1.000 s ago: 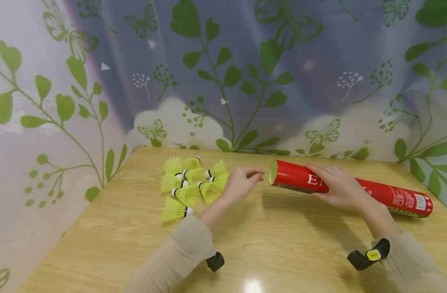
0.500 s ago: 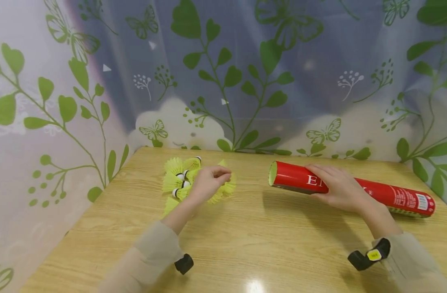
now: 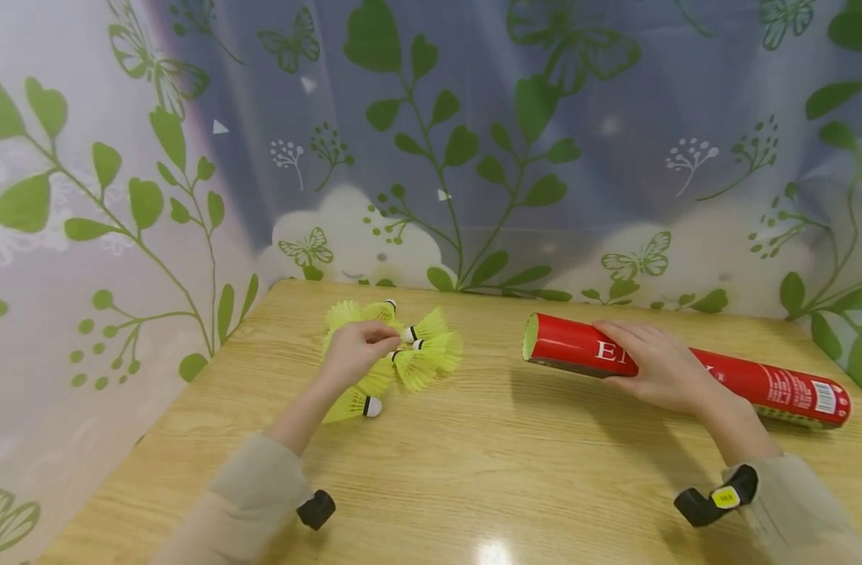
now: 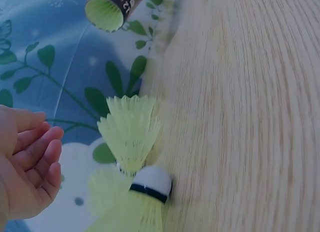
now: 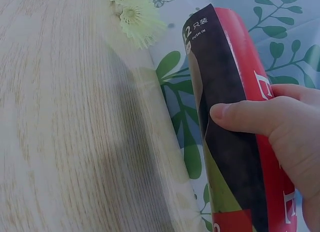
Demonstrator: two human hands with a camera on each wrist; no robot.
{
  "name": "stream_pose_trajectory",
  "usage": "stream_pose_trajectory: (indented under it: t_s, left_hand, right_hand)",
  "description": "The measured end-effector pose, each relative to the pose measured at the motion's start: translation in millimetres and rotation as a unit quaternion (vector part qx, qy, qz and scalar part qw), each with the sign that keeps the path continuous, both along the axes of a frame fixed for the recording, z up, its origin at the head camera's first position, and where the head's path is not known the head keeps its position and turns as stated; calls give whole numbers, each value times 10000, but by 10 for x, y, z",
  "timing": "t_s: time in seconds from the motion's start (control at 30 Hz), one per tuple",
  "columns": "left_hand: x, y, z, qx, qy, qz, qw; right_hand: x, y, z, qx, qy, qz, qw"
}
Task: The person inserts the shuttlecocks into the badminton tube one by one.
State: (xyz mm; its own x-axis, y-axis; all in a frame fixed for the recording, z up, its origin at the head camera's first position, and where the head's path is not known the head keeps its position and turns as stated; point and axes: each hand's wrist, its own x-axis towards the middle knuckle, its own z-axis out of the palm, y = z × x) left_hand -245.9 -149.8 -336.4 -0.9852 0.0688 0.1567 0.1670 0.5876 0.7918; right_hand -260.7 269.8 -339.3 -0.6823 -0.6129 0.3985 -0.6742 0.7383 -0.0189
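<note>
My left hand (image 3: 356, 351) hovers over a group of yellow shuttlecocks (image 3: 415, 369) at the left of the table, partly covering them in the head view. Its fingers are loosely bent with nothing between them, as the left wrist view shows the palm (image 4: 22, 187) bare. One shuttlecock (image 3: 348, 405) lies nearest the front, its white cork pointing right. On the right, my right hand (image 3: 660, 365) grips a long red shuttlecock tube (image 3: 770, 380) from above. The tube's open mouth (image 3: 530, 337) faces left and is raised over its shadow. In the right wrist view the thumb (image 5: 235, 116) presses its black side.
The wooden table (image 3: 473, 463) backs onto a blue and white curtain (image 3: 516, 196) printed with leaves and butterflies. A similar patterned cloth (image 3: 141, 314) runs along the left edge. Black camera mounts (image 3: 714, 496) sit at both wrists.
My left hand has moved left, away from the tube's mouth and over the shuttlecocks. The right hand and the tube have stayed in place.
</note>
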Motion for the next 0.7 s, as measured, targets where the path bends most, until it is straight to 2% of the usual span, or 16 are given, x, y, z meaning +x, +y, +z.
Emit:
stream_pose_trajectory:
  t_s: [0.2,0.6,0.7]
  left_hand:
    - [82,-230,-17,8,-157,103,9998]
    - [288,-659,-54,-606,-113,411,9972]
    - [347,-732,-66,-725,-238,445,9961]
  right_hand:
    - [7,5,-6,18,-44,37,10000]
    - [12,-1,-2,20,-67,39,10000]
    - [6,-8,-1,30,-61,42,10000]
